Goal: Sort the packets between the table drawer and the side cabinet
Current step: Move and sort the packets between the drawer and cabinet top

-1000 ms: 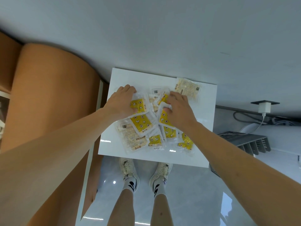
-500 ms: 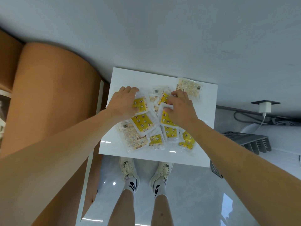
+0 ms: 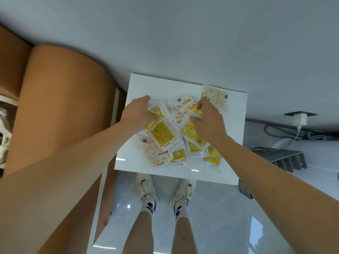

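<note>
Since a second ago my left hand [image 3: 139, 114] has slid a little toward the far edge of the pile, and my right hand [image 3: 207, 120] has crept forward too, its fingertips now bunched on the packets near the middle; the packets under them have shifted slightly.

On the white table [image 3: 236, 143] I count about eleven packets [image 3: 165, 142], though they overlap and the exact number is hard to fix. Around seven show yellow printed fronts [image 3: 162, 135]; about four are pale with barcode labels, one pale packet [image 3: 215, 98] lying apart at the far right corner.

My left hand is curled, fingers and thumb closed on a yellow packet [image 3: 156, 111] at the pile's left side. My right hand is half closed, fingers pinching crumpled wrapper at the centre. The wooden cabinet [image 3: 64, 107] stands just left of the table.
</note>
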### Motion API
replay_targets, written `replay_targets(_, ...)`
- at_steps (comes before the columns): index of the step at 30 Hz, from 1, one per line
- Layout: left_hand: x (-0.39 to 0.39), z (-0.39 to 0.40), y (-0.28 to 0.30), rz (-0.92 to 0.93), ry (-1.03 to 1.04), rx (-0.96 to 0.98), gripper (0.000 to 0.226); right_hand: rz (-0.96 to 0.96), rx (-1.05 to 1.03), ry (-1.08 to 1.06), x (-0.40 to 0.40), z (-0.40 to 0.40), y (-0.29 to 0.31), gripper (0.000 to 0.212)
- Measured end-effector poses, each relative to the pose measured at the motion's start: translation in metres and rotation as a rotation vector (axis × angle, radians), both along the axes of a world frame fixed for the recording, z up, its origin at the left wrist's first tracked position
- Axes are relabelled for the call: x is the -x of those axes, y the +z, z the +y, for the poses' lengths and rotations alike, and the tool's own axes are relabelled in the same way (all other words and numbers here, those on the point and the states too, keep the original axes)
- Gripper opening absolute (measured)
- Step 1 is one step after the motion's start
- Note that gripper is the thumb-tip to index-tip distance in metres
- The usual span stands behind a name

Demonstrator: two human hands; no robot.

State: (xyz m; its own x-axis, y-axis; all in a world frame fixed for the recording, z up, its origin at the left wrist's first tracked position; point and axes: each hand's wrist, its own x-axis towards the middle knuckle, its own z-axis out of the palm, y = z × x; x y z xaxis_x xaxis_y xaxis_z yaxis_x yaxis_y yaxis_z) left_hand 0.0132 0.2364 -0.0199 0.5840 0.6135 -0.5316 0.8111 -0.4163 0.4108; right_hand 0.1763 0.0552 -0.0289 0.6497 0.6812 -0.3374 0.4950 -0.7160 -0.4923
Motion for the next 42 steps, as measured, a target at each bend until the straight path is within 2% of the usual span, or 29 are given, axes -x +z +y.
replay_targets(2, 0.003, 0.001, 0.004, -0.033, 0.078, 0.011, 0.044, 0.119, -0.038, -0.121, -0.001, 0.001, 0.004, 0.037)
replay_targets(5, 0.006, 0.0, 0.013, -0.126, 0.261, 0.083, 0.05, 0.284, -0.089, -0.281, -0.004, 0.004, 0.013, 0.049)
replay_targets(10, 0.017, -0.004, 0.044, -0.302, 0.569, 0.295, 0.052, 0.276, -0.091, -0.345, -0.007, 0.007, 0.038, 0.022)
replay_targets(14, 0.03, -0.02, 0.115, -0.465, 0.799, 0.565, 0.035, 0.469, -0.149, -0.46, 0.01, 0.016, 0.108, 0.042)
replay_targets(16, 0.041, -0.03, 0.16, -0.511, 0.849, 0.618, 0.035, 0.505, -0.162, -0.405, 0.026, 0.021, 0.148, 0.055)
replay_targets(18, 0.06, -0.04, 0.204, -0.557, 0.905, 0.63, 0.035, 0.555, -0.168, -0.357, 0.044, 0.026, 0.188, 0.052)
replay_targets(23, 0.127, -0.08, 0.308, -0.656, 1.079, 0.549, 0.031, 0.684, -0.239, -0.232, 0.1, 0.025, 0.293, 0.026)
replay_targets(29, 0.225, -0.149, 0.397, -0.803, 1.374, 0.344, 0.03, 0.821, -0.177, 0.068, 0.182, 0.011, 0.384, 0.021)
replay_targets(36, 0.356, -0.232, 0.446, -0.962, 1.709, 0.186, 0.03, 0.923, -0.065, 0.368, 0.316, 0.002, 0.435, 0.019)
replay_targets(42, 0.503, -0.309, 0.457, -1.082, 1.972, 0.001, 0.033, 0.952, 0.049, 0.641, 0.489, -0.01, 0.445, 0.017)
